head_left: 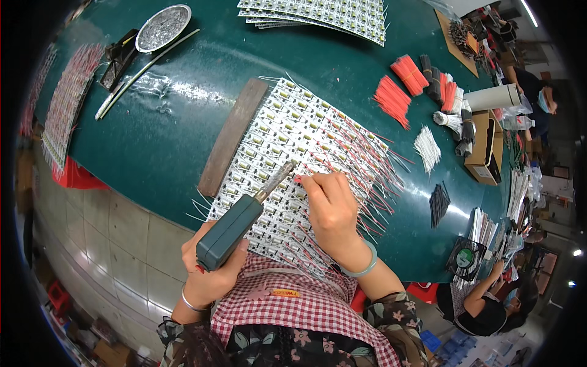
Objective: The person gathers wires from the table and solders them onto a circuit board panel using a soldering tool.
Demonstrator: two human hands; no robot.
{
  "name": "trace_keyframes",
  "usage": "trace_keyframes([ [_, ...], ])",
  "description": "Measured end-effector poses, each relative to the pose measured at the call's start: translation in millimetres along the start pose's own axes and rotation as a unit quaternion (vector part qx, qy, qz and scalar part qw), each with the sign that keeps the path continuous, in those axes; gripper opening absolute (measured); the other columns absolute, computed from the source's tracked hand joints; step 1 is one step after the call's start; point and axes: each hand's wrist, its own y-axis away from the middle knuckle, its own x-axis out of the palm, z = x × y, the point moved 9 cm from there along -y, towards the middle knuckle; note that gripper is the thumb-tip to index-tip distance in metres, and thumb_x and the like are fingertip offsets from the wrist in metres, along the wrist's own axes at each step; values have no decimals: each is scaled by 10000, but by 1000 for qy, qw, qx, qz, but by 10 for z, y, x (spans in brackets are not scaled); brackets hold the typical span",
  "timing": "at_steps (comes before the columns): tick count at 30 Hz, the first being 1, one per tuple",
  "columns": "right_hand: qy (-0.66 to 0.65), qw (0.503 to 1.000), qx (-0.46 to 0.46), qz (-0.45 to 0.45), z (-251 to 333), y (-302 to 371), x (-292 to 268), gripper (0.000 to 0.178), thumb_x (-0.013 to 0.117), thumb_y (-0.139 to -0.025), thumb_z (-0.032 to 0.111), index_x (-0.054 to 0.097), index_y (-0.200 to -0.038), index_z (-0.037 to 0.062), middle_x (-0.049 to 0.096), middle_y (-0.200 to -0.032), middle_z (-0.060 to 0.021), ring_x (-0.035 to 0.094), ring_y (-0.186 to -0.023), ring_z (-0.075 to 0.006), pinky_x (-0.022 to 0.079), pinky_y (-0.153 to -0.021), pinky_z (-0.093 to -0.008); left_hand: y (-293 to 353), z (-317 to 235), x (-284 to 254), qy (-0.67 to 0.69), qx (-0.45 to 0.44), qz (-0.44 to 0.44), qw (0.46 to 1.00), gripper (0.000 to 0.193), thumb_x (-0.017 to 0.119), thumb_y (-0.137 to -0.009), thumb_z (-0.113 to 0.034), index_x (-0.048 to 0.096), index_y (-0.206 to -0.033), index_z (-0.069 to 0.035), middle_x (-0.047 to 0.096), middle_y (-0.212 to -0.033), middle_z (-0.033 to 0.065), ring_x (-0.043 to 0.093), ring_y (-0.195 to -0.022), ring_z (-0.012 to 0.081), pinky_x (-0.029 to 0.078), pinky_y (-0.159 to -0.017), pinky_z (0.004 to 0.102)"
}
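Observation:
A large panel of small white circuit boards [282, 119] lies on the green table in front of me, with red and dark wires standing out from its right part. My left hand [214, 275] is closed around a dark green soldering gun [231, 232], whose metal tip meets the panel near its middle. Beside that tip, my right hand [333, 208] pinches a thin red wire [298, 178] against the board. A brown wooden bar [235, 134] lies along the panel's left edge.
More panels [318, 15] are stacked at the back, and wired panels [70, 104] sit far left. A metal dish [163, 29] stands near a solder wire stick [150, 70]. Right are red wire bundles [391, 101], white wires [427, 148], black wires [439, 205], a cardboard box [486, 150] and a fan [466, 257].

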Motion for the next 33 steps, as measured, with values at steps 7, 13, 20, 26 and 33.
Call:
trace_keyframes([
  [7, -18, 1000, 4, 4, -2, 33, 47, 330, 630, -697, -69, 625, -1027, -53, 573, -920, -130, 541, -817, -274, 481, -678, -353, 74, 51, 13, -5, -1, 8, 1000, 184, 742, -762, 14, 660, -922, 57, 658, -825, 99, 621, -666, 136, 475, -595, 258],
  [13, -10, 1000, 3, 9, 2, 40, 72, 327, 619, -696, -82, 626, -1023, -61, 570, -930, -138, 536, -821, -275, 484, -685, -353, 74, 130, 45, 40, -56, 15, 998, 187, 742, -766, 8, 641, -918, 47, 652, -783, 91, 612, -638, 136, 475, -589, 264],
  [20, 2, 1000, 5, 9, 9, 43, 91, 319, 624, -701, -67, 631, -1019, -63, 570, -927, -135, 537, -822, -270, 486, -685, -349, 53, 105, 55, 1, -57, 24, 998, 159, 741, -764, -6, 615, -854, 28, 625, -724, 96, 599, -594, 159, 471, -574, 278],
  [26, 11, 1000, 4, 10, 42, 46, 75, 301, 628, -706, -59, 633, -1006, -57, 570, -918, -129, 542, -824, -269, 487, -677, -345, 96, 43, -9, -3, -20, 6, 1000, 160, 740, -754, -2, 639, -870, 43, 615, -759, 112, 596, -595, 186, 465, -563, 282],
  [33, 19, 1000, 2, 4, 36, 41, 70, 269, 634, -719, -47, 628, -988, -52, 571, -916, -128, 548, -825, -266, 487, -673, -342, 127, 65, -56, 23, -29, 10, 999, 225, 733, -737, 19, 674, -950, 62, 643, -841, 126, 629, -660, 196, 482, -597, 278],
])
